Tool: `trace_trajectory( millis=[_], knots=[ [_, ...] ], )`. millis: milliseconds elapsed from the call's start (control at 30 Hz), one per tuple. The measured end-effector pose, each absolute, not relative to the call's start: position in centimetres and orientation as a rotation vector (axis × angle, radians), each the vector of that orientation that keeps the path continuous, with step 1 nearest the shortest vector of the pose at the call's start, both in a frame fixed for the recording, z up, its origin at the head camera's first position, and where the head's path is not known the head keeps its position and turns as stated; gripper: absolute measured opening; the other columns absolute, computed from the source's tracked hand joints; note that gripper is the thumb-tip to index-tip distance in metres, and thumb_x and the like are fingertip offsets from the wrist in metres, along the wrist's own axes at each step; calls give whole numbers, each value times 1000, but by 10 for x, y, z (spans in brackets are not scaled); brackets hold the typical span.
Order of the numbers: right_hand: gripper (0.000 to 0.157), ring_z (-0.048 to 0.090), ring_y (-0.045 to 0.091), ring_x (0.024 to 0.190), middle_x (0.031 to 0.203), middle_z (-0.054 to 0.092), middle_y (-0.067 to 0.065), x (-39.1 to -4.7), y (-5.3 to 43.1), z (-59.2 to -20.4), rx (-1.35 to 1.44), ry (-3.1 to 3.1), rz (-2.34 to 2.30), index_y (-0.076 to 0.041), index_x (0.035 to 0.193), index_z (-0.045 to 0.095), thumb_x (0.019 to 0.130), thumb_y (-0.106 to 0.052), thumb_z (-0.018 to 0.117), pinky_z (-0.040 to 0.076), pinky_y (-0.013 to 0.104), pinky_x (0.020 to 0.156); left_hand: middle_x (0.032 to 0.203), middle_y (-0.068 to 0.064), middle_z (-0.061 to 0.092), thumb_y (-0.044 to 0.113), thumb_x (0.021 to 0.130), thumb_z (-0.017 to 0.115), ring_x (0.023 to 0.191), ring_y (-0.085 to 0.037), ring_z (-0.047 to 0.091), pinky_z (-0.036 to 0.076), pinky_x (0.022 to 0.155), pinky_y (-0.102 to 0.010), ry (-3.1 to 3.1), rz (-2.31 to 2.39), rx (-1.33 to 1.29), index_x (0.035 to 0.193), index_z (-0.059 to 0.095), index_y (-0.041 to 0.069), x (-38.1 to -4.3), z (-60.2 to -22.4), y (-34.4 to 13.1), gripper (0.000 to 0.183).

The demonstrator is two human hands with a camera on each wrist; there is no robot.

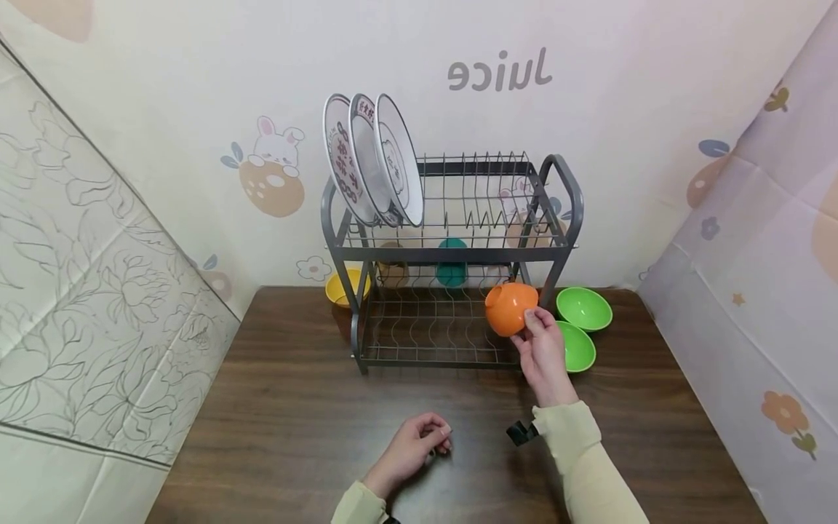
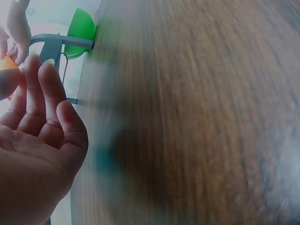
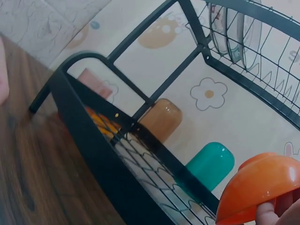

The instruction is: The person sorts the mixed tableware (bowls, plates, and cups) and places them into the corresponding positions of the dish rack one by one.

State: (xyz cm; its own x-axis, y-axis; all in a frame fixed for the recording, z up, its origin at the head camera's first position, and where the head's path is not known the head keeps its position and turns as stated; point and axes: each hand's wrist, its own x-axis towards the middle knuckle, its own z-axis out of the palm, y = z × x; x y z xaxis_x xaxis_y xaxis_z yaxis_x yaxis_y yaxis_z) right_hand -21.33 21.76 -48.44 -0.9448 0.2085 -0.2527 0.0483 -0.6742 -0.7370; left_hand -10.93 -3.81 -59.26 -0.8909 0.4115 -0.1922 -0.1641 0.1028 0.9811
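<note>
My right hand (image 1: 545, 349) grips an orange bowl (image 1: 513, 309) by its rim at the right front of the dark dish rack (image 1: 452, 255). The bowl is tipped on its side, its foot turned toward the upper left. In the right wrist view the orange bowl (image 3: 265, 183) overlaps the lower shelf, fingers tucked inside it. My left hand (image 1: 415, 444) hovers idle near the front of the table, its fingers loosely bent and holding nothing. Beyond my right wrist are two green bowls (image 1: 584, 309), the nearer green bowl (image 1: 579, 349) partly hidden by the hand.
Three patterned plates (image 1: 401, 164) stand at the left of the upper tier. Toward the back, a brown cup (image 3: 161, 119) and a teal cup (image 3: 211, 164) are seen through the lower tier. A yellow bowl (image 1: 350, 286) is beside the rack's left leg. Printed cloth walls surround the wooden table (image 1: 275, 407).
</note>
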Motion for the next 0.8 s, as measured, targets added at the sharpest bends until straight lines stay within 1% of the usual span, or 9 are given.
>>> trace_trajectory(
  millis=[167, 233, 300, 367, 433, 567, 733, 800],
  knots=[
    [19, 55, 17, 101, 109, 59, 1, -217, 211, -492, -517, -1511, 2500, -6, 116, 53, 100, -13, 60, 51, 28, 80, 82, -5, 68, 18, 100, 61, 74, -19, 64, 48, 65, -30, 1961, 1856, 247, 101, 66, 1, -109, -592, -38, 18],
    [22, 56, 16, 94, 101, 62, 1, -218, 209, -496, -536, -1640, 2373, -4, 117, 56, 99, -14, 63, 51, 25, 76, 81, -4, 68, 18, 99, 61, 74, -18, 64, 49, 66, -30, 1961, 1855, 247, 101, 66, 1, -109, -591, -37, 18],
    [23, 56, 15, 90, 98, 63, 1, -219, 207, -501, -551, -1752, 2247, -2, 117, 57, 99, -14, 63, 50, 24, 73, 81, -3, 68, 19, 99, 62, 74, -17, 64, 48, 65, -29, 1960, 1847, 244, 101, 67, 2, -109, -590, -37, 18],
    [23, 56, 15, 88, 99, 63, 2, -219, 204, -503, -554, -1852, 2131, 0, 117, 58, 99, -14, 63, 49, 23, 72, 81, -3, 68, 19, 99, 62, 74, -17, 64, 47, 64, -28, 1966, 1843, 246, 100, 66, 2, -109, -589, -37, 18],
    [22, 56, 14, 89, 101, 63, 4, -218, 203, -505, -552, -1923, 2043, 1, 117, 59, 100, -13, 62, 48, 22, 74, 81, -3, 68, 19, 99, 61, 74, -16, 64, 47, 63, -28, 1972, 1841, 246, 100, 66, 2, -109, -589, -36, 17],
    [22, 57, 14, 98, 108, 62, 10, -217, 200, -507, -536, -1996, 1947, 2, 118, 58, 100, -9, 59, 47, 20, 83, 81, -4, 68, 19, 99, 62, 74, -16, 65, 46, 62, -27, 1981, 1839, 248, 100, 66, 1, -108, -587, -37, 18],
    [22, 60, 19, 100, 112, 64, 16, -215, 198, -508, -539, -2092, 1811, 2, 120, 59, 101, -10, 58, 47, 20, 81, 81, -4, 68, 18, 99, 62, 74, -17, 65, 45, 61, -26, 1977, 1841, 247, 100, 66, 0, -108, -587, -37, 19],
    [22, 61, 20, 101, 112, 65, 16, -213, 198, -508, -546, -2142, 1749, 1, 120, 60, 101, -10, 58, 47, 20, 80, 81, -4, 68, 19, 99, 61, 74, -17, 65, 44, 60, -26, 1976, 1839, 243, 100, 66, 1, -108, -587, -38, 18]
  ],
)
